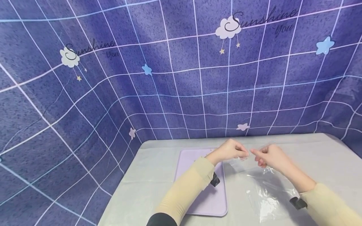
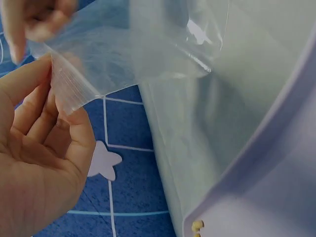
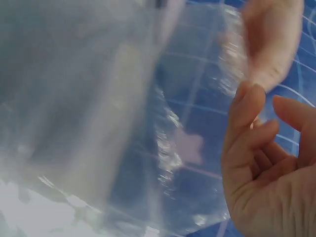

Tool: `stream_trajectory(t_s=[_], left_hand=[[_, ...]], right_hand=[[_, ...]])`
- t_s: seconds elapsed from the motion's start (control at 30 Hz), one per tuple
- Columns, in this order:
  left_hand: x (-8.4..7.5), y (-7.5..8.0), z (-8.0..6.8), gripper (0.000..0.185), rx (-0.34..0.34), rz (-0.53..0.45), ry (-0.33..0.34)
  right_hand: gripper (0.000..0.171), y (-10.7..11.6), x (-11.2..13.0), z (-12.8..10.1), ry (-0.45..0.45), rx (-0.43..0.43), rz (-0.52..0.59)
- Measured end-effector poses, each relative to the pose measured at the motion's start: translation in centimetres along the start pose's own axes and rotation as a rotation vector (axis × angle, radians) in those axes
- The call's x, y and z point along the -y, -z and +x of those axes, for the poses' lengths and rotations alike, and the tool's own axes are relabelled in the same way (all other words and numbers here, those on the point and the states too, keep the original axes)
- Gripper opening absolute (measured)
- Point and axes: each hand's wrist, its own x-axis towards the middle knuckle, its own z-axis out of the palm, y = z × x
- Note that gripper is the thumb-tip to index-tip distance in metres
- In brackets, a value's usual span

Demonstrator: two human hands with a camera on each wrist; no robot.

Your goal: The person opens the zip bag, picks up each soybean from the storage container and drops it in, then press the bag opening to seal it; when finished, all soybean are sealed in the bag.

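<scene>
Pinched between the left hand's (image 1: 229, 149) thumb and fingers is the ridged edge of a clear zip-lock bag (image 2: 76, 86). The right hand (image 1: 273, 158) is just right of that edge, fingers loosely bent. In the right wrist view a gap shows between its thumb (image 3: 292, 111) and forefinger, and the bag film spreads beside the fingertips. The left wrist view shows the right hand blurred above the left. Clear crinkled plastic (image 1: 267, 201) also lies below the right hand on the table; I cannot tell whether it belongs to the same bag.
A lilac tray (image 1: 207, 201) lies under the left forearm, with a few small yellowish pieces (image 2: 197, 225) near its rim. A pale cloth covers the table (image 1: 141, 188). Behind and to the left hangs a blue grid-patterned curtain (image 1: 181, 78).
</scene>
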Motion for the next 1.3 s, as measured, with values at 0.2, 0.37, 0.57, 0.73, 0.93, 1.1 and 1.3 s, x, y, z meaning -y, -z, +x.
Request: stream_trajectory(t_s=[0.2, 0.37, 0.57, 0.73, 0.93, 1.1, 1.3], left_hand=[[-0.3, -0.5, -0.2, 0.011, -0.003, -0.059, 0.019], [0.1, -0.5, -0.3, 0.01, -0.006, -0.108, 0.024], [0.1, -0.7, -0.4, 0.006, -0.032, -0.192, 0.056], [0.1, -1.2, -0.1, 0.005, -0.113, -0.157, 0.077], [0.8, -0.6, 0.4, 0.007, -0.296, -0.138, 0.067], [1.4, 0.7, 0.3, 0.008, -0.38, -0.243, 0.122], [1.9, 1.4, -0.1, 0.009, -0.418, -0.203, 0.187]], right_hand=[[0.041, -1.2, -0.9, 0.6, -0.087, 0.108, 0.362], [0.035, -1.3, -1.2, 0.6, -0.048, 0.143, 0.417], [0.03, -1.4, -1.2, 0.5, -0.052, 0.129, 0.391], [0.028, -1.5, -1.4, 0.3, -0.04, 0.092, 0.378], [0.028, -1.8, -1.5, -0.2, -0.034, 0.076, 0.357], [0.026, -1.5, -1.9, -1.2, -0.058, 0.09, 0.334], [0.027, -1.0, -2.3, -2.2, -0.085, 0.132, 0.329]])
